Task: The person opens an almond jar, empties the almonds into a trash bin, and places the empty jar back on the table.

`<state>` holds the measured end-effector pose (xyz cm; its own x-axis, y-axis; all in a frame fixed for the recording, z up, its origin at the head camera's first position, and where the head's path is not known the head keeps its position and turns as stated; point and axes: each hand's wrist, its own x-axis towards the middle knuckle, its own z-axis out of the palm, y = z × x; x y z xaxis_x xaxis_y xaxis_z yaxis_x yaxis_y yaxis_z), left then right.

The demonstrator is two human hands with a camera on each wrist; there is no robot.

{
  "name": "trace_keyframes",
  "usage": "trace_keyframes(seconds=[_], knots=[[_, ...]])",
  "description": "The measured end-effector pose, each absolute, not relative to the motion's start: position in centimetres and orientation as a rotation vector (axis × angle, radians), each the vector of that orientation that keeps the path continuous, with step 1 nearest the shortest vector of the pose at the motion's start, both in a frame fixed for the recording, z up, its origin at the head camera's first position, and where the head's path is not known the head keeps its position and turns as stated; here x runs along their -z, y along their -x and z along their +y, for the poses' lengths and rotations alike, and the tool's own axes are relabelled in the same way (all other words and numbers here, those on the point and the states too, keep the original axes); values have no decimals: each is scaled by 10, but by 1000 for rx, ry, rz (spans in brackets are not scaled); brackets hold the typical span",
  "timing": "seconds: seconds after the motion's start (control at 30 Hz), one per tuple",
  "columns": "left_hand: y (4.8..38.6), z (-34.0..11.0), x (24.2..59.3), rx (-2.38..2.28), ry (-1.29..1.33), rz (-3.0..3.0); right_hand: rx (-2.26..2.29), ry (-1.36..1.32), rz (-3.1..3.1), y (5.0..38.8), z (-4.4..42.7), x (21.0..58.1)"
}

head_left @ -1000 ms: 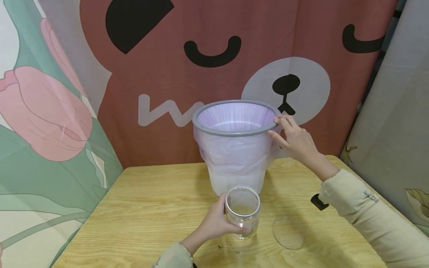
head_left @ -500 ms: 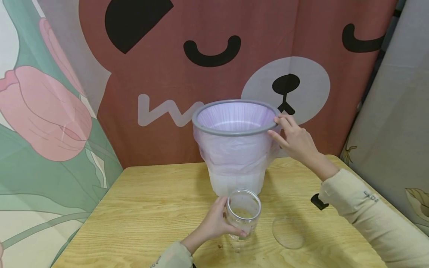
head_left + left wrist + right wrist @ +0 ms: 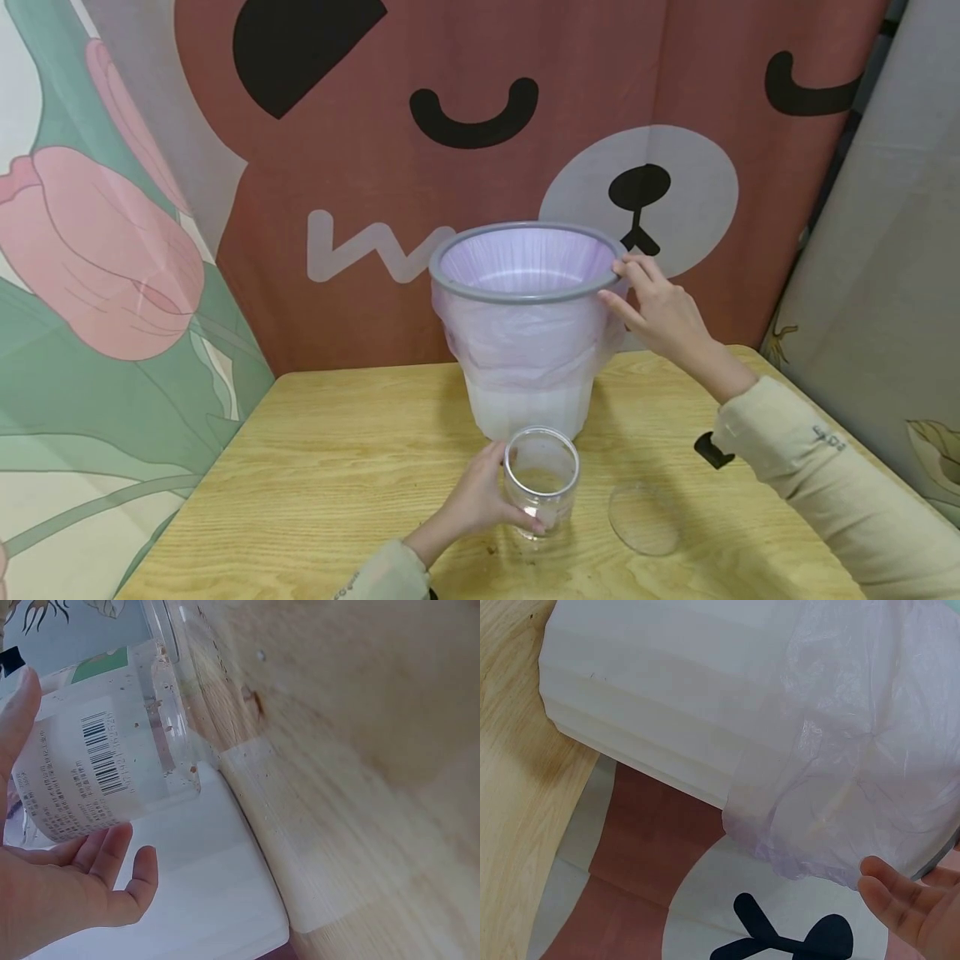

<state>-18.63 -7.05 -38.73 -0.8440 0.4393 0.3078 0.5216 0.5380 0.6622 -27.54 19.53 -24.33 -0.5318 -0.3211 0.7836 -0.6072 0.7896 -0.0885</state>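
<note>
My left hand [image 3: 480, 497] grips a clear plastic jar [image 3: 551, 508], thumb on the near side and fingers at its left. Its silver-rimmed mouth is uncovered and faces up. Brown crumbs cling near its base, and the left wrist view shows a label with a barcode [image 3: 103, 754]. Whether the base touches the table cannot be told. Behind the jar stands a white trash bin [image 3: 525, 408] with a lilac bag [image 3: 525, 337] folded over it under a grey rim [image 3: 517, 297]. My right hand [image 3: 663, 312] holds that rim at its right side, fingers on top and thumb below.
A clear round lid [image 3: 645, 521] lies on the wooden table [image 3: 337, 450], right of the jar. Small brown crumbs [image 3: 491, 550] are scattered near my left wrist. A printed curtain [image 3: 360, 167] hangs just behind the bin, with others at both sides.
The jar in my left hand has tipped a little and come back more upright, shifting slightly toward me. My right hand stays on the bin's rim.
</note>
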Motion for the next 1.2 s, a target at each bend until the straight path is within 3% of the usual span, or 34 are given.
trace_keyframes(seconds=[1.2], knots=[[197, -74, 395, 1452, 850, -2739, -461, -681, -2174, 275, 195, 243]])
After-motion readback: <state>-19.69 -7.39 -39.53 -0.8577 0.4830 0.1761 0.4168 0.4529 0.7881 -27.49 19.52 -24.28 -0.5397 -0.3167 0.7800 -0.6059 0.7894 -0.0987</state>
